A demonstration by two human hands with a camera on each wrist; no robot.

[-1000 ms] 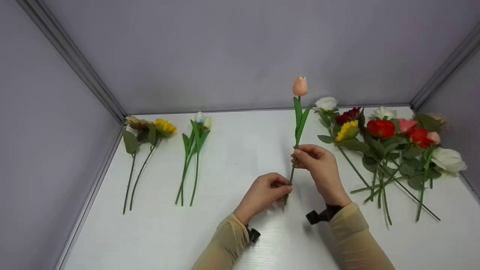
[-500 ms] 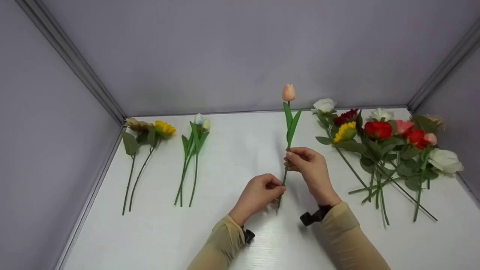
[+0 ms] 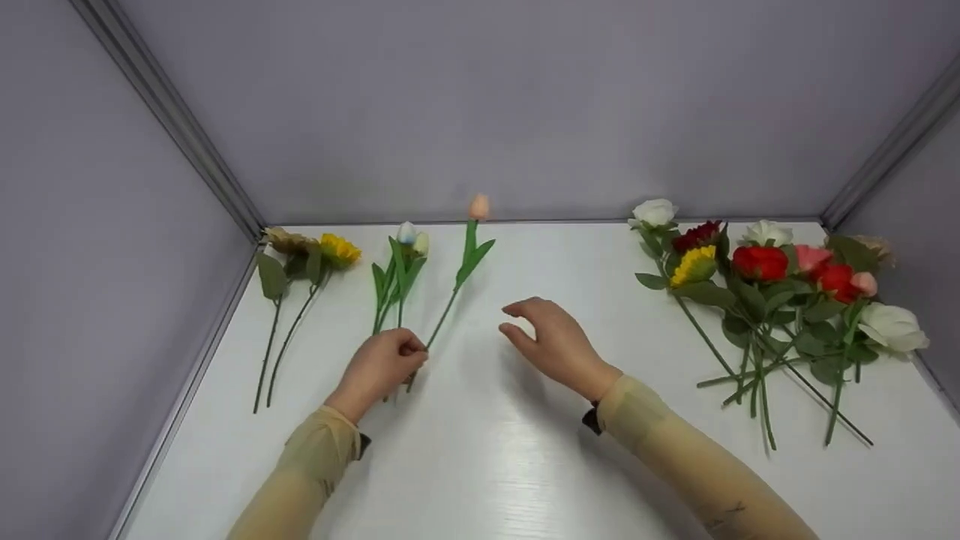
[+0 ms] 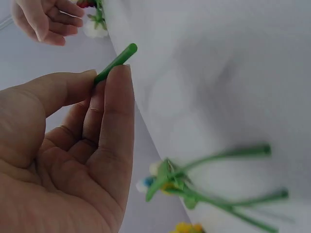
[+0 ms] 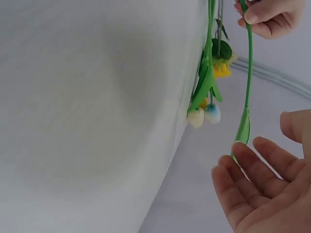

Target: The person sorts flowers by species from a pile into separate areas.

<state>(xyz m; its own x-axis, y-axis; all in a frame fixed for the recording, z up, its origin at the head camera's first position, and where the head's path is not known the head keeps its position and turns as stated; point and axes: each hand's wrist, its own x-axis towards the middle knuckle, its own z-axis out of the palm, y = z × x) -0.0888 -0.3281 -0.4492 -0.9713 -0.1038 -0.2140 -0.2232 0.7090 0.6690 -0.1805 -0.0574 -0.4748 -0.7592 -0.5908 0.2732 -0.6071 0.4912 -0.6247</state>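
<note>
My left hand (image 3: 381,367) pinches the lower stem of a peach tulip (image 3: 479,207) between thumb and fingers. The tulip leans to the right, its head toward the back wall. In the left wrist view the cut end of the green stem (image 4: 116,63) pokes out past the fingertips. Behind and beside that hand lie the white-blue and pale yellow tulips (image 3: 405,262), their lower stems partly hidden by it. My right hand (image 3: 559,345) hovers over the table to the right, fingers apart and holding nothing. In the right wrist view its relaxed fingers (image 5: 252,170) overlap the held tulip's leaf.
At the far left lie a yellow sunflower (image 3: 340,251) and a beige flower (image 3: 287,241) with long stems. A heap of mixed flowers, with red blooms (image 3: 760,263) and a white rose (image 3: 892,327), covers the right side. Grey walls (image 3: 525,112) enclose the white table (image 3: 480,465).
Both hands moved left. The right hand let go of the peach tulip and opened, while the left hand carried it close to the other tulips, now tilted rightward.
</note>
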